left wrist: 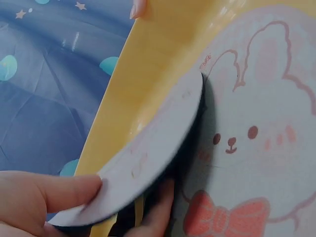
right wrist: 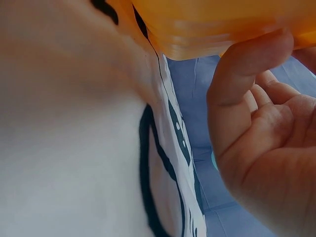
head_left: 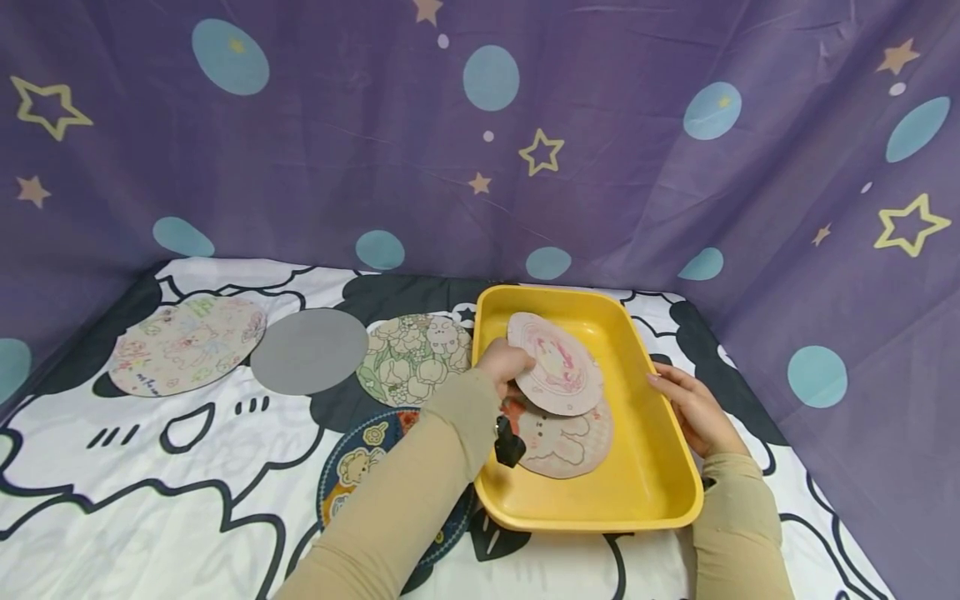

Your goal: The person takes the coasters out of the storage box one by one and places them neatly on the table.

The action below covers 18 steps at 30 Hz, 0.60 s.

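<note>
Head view: left hand (head_left: 504, 367) pinches the pink round mat (head_left: 561, 364) by its 9 o'clock edge, over the yellow tray (head_left: 645, 471). The bunny mat (head_left: 562, 450) lies in the tray toward 6 o'clock of the pink one, partly covered by it. One moment doesn't show whether this is a lift or a set-down.

Either way, I'd tip the free edge up so it doesn't drag across the bunny mat, and pinch lightly; the pink mat looks thin and likely bends. A braced tray should help.

Left hand: thumb on the pale face, fingers under the dark back, closed to about the mat's thickness. Left wrist view has the mat tilted; can't tell if its far edge touches the bunny mat.

Right hand (head_left: 699, 412): grips the tray rim near 3 o'clock, fingertip over the edge, other digits bent outside.

Outside the tray, toward 9 o'clock: green mat (head_left: 408, 358) just beside, then grey mat (head_left: 309, 352), doodle mat (head_left: 191, 343) farthest. Blue mat (head_left: 358, 467) at 8 o'clock, partly hidden by the left sleeve (head_left: 397, 492).
</note>
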Each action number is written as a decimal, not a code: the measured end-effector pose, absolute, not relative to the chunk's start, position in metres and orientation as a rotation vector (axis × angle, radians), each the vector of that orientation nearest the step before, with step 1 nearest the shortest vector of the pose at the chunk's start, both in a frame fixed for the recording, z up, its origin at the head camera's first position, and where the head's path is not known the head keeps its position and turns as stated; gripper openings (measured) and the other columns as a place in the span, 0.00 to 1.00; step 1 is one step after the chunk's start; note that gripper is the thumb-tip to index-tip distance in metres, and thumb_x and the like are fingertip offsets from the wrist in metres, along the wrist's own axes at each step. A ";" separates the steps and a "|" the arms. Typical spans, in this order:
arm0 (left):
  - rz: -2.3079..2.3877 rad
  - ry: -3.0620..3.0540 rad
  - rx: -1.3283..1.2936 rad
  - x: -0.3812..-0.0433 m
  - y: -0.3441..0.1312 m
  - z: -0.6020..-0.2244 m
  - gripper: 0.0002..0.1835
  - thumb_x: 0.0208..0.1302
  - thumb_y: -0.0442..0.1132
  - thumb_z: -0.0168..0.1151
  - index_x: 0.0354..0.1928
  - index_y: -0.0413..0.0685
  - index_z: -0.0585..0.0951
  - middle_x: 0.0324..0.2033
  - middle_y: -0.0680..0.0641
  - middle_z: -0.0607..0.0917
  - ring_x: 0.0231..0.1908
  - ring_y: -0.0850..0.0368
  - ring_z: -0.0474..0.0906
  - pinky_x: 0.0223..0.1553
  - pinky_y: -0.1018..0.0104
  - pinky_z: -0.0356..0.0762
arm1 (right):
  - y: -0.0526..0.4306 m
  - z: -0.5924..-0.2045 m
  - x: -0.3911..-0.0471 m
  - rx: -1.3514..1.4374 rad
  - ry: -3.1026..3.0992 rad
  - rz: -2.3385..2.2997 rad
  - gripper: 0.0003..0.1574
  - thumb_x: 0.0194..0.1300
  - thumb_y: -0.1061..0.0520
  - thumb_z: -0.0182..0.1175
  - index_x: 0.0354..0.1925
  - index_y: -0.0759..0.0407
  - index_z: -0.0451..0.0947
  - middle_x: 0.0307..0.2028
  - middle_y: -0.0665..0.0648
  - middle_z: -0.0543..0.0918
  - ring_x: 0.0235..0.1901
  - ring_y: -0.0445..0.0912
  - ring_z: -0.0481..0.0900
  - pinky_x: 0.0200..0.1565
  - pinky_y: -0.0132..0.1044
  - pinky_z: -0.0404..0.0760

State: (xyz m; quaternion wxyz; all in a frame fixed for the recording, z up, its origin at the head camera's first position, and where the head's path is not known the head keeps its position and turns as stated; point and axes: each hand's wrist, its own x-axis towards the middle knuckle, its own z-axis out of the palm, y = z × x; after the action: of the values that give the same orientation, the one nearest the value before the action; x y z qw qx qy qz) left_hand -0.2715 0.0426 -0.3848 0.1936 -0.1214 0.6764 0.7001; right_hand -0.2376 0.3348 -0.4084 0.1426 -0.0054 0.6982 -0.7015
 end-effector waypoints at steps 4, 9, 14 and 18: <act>2.008 1.863 -0.354 -0.272 0.043 -0.385 0.26 0.65 0.21 0.44 0.66 0.34 0.66 0.44 0.39 0.81 0.38 0.50 0.84 0.44 0.55 0.87 | 0.335 -0.409 -0.237 -0.014 2.008 -2.033 0.16 0.76 0.52 0.53 0.58 0.53 0.71 0.44 0.47 0.85 0.40 0.40 0.86 0.43 0.32 0.86; 2.047 1.839 -0.349 -0.272 0.043 -0.386 0.29 0.65 0.20 0.38 0.69 0.37 0.63 0.45 0.40 0.79 0.37 0.51 0.82 0.44 0.55 0.87 | 0.335 -0.410 -0.237 -0.016 1.992 -2.044 0.13 0.76 0.53 0.53 0.56 0.51 0.73 0.43 0.47 0.86 0.40 0.40 0.86 0.43 0.32 0.87; 2.046 1.797 -0.305 -0.270 0.042 -0.386 0.24 0.70 0.23 0.38 0.66 0.42 0.64 0.48 0.38 0.80 0.42 0.48 0.82 0.46 0.51 0.86 | 0.335 -0.410 -0.237 -0.027 1.986 -2.056 0.12 0.76 0.54 0.52 0.55 0.51 0.74 0.43 0.47 0.86 0.39 0.40 0.86 0.42 0.32 0.87; 2.038 1.814 -0.285 -0.269 0.042 -0.385 0.23 0.72 0.24 0.38 0.66 0.45 0.66 0.50 0.37 0.82 0.45 0.46 0.83 0.46 0.51 0.86 | 0.335 -0.409 -0.237 -0.030 1.986 -2.061 0.12 0.76 0.54 0.52 0.55 0.51 0.74 0.42 0.47 0.86 0.39 0.40 0.86 0.42 0.32 0.87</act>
State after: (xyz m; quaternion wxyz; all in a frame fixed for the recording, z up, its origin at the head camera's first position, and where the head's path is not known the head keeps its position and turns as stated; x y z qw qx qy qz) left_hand -0.2686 0.0416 -0.3854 0.1977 -0.1017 0.6482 0.7283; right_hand -0.2367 0.3350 -0.4092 0.1392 -0.0105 0.6872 -0.7130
